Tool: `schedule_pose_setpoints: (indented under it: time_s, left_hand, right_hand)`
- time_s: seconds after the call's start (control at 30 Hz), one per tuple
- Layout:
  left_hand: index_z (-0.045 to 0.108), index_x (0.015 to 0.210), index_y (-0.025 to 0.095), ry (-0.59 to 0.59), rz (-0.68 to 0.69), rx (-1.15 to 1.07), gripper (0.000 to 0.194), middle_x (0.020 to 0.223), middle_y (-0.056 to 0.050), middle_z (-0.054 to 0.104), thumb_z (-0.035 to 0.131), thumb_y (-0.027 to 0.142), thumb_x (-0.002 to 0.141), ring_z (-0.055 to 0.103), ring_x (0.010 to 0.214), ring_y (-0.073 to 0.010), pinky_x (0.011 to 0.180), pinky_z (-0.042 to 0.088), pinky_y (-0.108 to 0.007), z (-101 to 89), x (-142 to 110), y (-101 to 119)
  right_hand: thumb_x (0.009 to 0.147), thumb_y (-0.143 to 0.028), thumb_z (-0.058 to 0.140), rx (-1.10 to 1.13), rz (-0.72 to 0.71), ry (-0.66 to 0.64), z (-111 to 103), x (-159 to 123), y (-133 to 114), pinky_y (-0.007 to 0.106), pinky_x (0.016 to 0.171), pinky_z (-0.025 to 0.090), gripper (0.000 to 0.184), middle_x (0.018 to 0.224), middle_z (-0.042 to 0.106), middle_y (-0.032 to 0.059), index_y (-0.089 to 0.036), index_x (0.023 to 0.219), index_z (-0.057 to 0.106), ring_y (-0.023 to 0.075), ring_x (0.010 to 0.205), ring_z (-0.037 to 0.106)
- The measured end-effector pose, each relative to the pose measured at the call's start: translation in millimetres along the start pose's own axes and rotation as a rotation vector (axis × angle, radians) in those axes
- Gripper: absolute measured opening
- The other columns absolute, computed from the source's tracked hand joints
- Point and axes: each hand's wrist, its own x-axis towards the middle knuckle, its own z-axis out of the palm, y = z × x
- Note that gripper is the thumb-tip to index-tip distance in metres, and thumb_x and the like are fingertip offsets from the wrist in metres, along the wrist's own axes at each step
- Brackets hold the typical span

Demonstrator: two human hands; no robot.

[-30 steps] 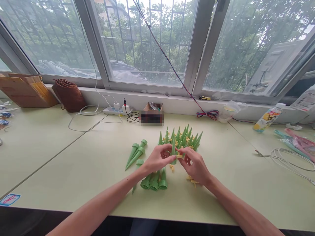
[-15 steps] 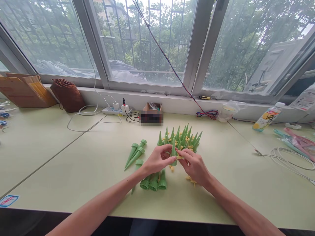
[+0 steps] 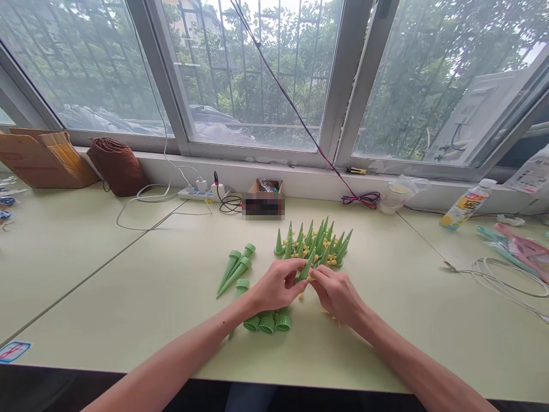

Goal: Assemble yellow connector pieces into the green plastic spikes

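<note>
My left hand (image 3: 274, 286) is closed on a green cone spike (image 3: 305, 266) that tilts up to the right. My right hand (image 3: 337, 294) pinches at the spike's base, where a bit of a small yellow piece (image 3: 309, 278) shows. Just behind the hands stands a cluster of upright green spikes (image 3: 315, 243) with yellow parts among them. Three green spikes (image 3: 266, 323) lie under my left wrist with their open ends toward me. More spikes (image 3: 235, 269) lie loose to the left. Small yellow pieces (image 3: 330, 313) lie under my right hand, mostly hidden.
A small cardboard box (image 3: 265, 197), a power strip (image 3: 199, 193) with cables and red-black wires (image 3: 362, 200) lie along the window sill. A brown pouch (image 3: 116, 166) and a cardboard box (image 3: 43, 157) sit far left. A bottle (image 3: 465, 206), bags and a white cable (image 3: 506, 280) lie right.
Both hands have come lower and nearer to me. The held spike has tipped from upright to a slant toward the upper right.
</note>
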Motion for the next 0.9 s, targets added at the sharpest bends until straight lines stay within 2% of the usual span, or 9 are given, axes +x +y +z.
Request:
schedule_pose_setpoints:
  time_s: [0.2, 0.3, 0.47, 0.6, 0.73, 0.8, 0.9]
  left_hand:
    - [0.063, 0.115, 0.017, -0.019, 0.073, 0.050, 0.026, 0.081, -0.001, 0.060, 0.055, 0.023, 0.091, 0.045, 0.056, -0.0092, 0.056, 0.041, -0.022, -0.9, -0.6, -1.5]
    - [0.064, 0.118, 0.018, -0.036, 0.120, 0.066, 0.028, 0.088, -0.005, 0.063, 0.052, 0.022, 0.094, 0.051, 0.062, -0.0114, 0.059, 0.044, -0.023, -1.7, -0.6, -1.4]
    - [0.063, 0.126, 0.021, -0.058, 0.198, 0.086, 0.033, 0.102, -0.009, 0.067, 0.044, 0.018, 0.099, 0.062, 0.087, -0.0174, 0.076, 0.049, -0.028, -2.5, 0.3, -1.3]
    - [0.061, 0.130, 0.022, -0.064, 0.281, 0.117, 0.037, 0.106, -0.010, 0.069, 0.040, 0.014, 0.099, 0.063, 0.093, -0.0192, 0.080, 0.050, -0.031, -3.5, 1.2, -6.3]
    - [0.060, 0.132, 0.023, -0.068, 0.349, 0.185, 0.041, 0.105, -0.011, 0.071, 0.036, 0.013, 0.100, 0.063, 0.090, -0.0195, 0.080, 0.050, -0.032, -4.3, 1.2, -10.1]
    - [0.059, 0.132, 0.024, -0.070, 0.353, 0.212, 0.043, 0.105, -0.011, 0.070, 0.035, 0.012, 0.099, 0.063, 0.089, -0.0195, 0.079, 0.050, -0.031, -4.3, 0.7, -9.7]
    - [0.059, 0.130, 0.022, -0.060, 0.287, 0.208, 0.039, 0.105, -0.010, 0.070, 0.038, 0.013, 0.098, 0.064, 0.092, -0.0199, 0.080, 0.051, -0.031, -4.1, -0.1, -7.0]
  right_hand:
    - [0.104, -0.021, 0.032, 0.001, 0.007, -0.028, 1.3, -0.7, -0.3, 0.025, 0.050, 0.034, 0.032, 0.073, 0.057, 0.0045, -0.018, 0.084, 0.057, 0.0140, 0.054, 0.049]
    - [0.104, -0.020, 0.032, 0.057, 0.021, -0.050, 1.4, -1.3, 0.3, 0.025, 0.053, 0.038, 0.030, 0.078, 0.061, 0.0059, -0.017, 0.091, 0.058, 0.0147, 0.059, 0.053]
    - [0.103, -0.019, 0.032, 0.076, 0.044, -0.090, 2.5, -2.5, 2.2, 0.026, 0.056, 0.042, 0.029, 0.080, 0.062, 0.0063, -0.016, 0.096, 0.060, 0.0156, 0.061, 0.055]
    - [0.103, -0.019, 0.033, 0.110, 0.062, -0.092, 4.6, -3.6, 3.5, 0.028, 0.059, 0.045, 0.028, 0.082, 0.064, 0.0073, -0.016, 0.100, 0.061, 0.0173, 0.064, 0.059]
    - [0.102, -0.020, 0.037, 0.180, 0.079, -0.072, 5.0, -3.3, 2.9, 0.028, 0.060, 0.047, 0.025, 0.082, 0.066, 0.0076, -0.017, 0.100, 0.062, 0.0182, 0.066, 0.061]
    - [0.102, -0.021, 0.038, 0.223, 0.085, -0.064, 4.3, -2.3, 1.7, 0.029, 0.062, 0.049, 0.024, 0.083, 0.067, 0.0076, -0.018, 0.098, 0.062, 0.0189, 0.069, 0.063]
    - [0.102, -0.022, 0.040, 0.260, 0.092, -0.067, 3.5, -0.6, -0.1, 0.028, 0.062, 0.048, 0.023, 0.082, 0.067, 0.0062, -0.019, 0.095, 0.061, 0.0184, 0.069, 0.062]
